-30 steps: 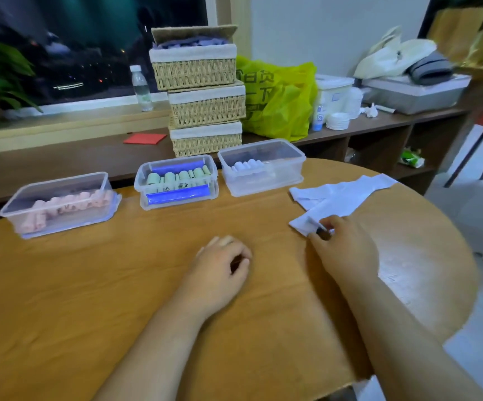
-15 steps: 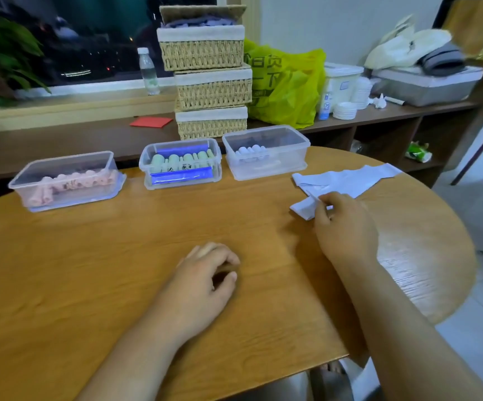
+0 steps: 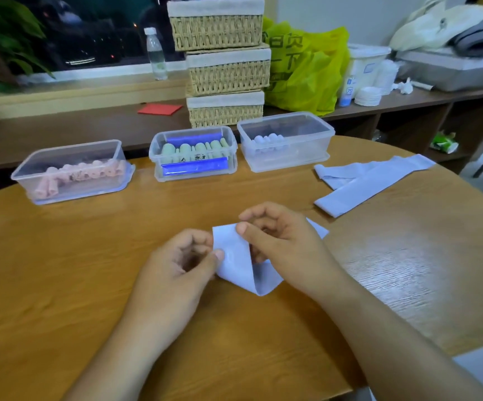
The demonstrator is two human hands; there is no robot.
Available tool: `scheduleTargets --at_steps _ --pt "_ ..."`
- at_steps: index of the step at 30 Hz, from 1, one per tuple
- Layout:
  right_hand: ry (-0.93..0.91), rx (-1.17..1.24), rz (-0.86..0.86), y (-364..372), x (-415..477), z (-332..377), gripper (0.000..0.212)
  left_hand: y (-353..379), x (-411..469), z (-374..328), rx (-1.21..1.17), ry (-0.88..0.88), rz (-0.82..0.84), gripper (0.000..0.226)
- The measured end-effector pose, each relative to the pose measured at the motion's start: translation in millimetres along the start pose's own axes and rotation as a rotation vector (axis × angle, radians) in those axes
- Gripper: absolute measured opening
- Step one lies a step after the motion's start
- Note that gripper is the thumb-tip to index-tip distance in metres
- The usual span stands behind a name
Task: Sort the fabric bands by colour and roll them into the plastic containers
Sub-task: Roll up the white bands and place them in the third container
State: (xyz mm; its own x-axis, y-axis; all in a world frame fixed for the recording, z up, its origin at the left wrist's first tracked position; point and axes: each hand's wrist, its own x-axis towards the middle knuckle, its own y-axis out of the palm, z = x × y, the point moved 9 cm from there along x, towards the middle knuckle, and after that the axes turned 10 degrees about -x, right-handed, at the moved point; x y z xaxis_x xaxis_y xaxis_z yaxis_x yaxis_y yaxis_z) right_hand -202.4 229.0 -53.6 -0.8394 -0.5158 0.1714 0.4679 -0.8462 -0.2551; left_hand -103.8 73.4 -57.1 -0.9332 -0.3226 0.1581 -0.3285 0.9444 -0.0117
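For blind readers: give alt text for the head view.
Left hand and right hand pinch a pale blue band over the table. Containers behind hold pink rolls, green rolls and pale rolls; loose bands lie at right.

The light is indoor, even and fairly bright, with a cool tone. The window [image 3: 89, 33] at 11 o'clock is dark, with only small lights in it. A pale glare lies on the tabletop [image 3: 402, 270] at 3 o'clock. Shadows are soft and weak. Straight lines bend near the edges, and details look slightly blurred.
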Motion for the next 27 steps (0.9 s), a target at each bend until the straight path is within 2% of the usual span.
scheduleTargets --at_steps 2,4,5,7,9,12,15,18,23,24,27 --pt "-0.031 -0.091 0.037 5 -3 -1 0.008 -14 -3 5 -0.017 -0.025 -0.037 0.007" --pt "-0.083 -0.243 0.133 13 -9 -1 0.011 -30 -6 11 -0.052 -0.057 -0.123 0.023" --pt "-0.121 -0.355 0.185 19 -13 0 0.013 -38 -7 13 -0.068 -0.072 -0.159 0.028" --pt "-0.231 -0.630 0.239 27 -19 1 0.020 -51 -7 18 -0.097 -0.099 -0.207 0.024" --pt "-0.313 -0.807 0.238 32 -20 0 0.028 -64 -8 21 -0.137 -0.125 -0.253 0.015" --pt "-0.380 -0.936 0.165 31 -17 -2 0.017 -80 -7 18 -0.192 -0.137 -0.320 0.011" --pt "-0.313 -0.951 0.030 15 -11 -3 0.011 -94 -8 11 -0.238 -0.124 -0.380 0.005" --pt "-0.166 -0.850 -0.050 -1 -6 -6 0.011 -107 -8 12 -0.244 -0.139 -0.444 0.003" --pt "0.028 -0.378 -0.032 -11 3 -5 0.013 -118 -5 19 -0.160 -0.151 -0.512 0.008" --pt "0.044 -0.372 -0.037 -13 5 -6 0.015 -119 -4 22 -0.144 -0.149 -0.512 0.009" --pt "0.034 -0.592 -0.148 -24 7 -9 0.012 -124 -3 31 -0.043 -0.155 -0.522 0.041"
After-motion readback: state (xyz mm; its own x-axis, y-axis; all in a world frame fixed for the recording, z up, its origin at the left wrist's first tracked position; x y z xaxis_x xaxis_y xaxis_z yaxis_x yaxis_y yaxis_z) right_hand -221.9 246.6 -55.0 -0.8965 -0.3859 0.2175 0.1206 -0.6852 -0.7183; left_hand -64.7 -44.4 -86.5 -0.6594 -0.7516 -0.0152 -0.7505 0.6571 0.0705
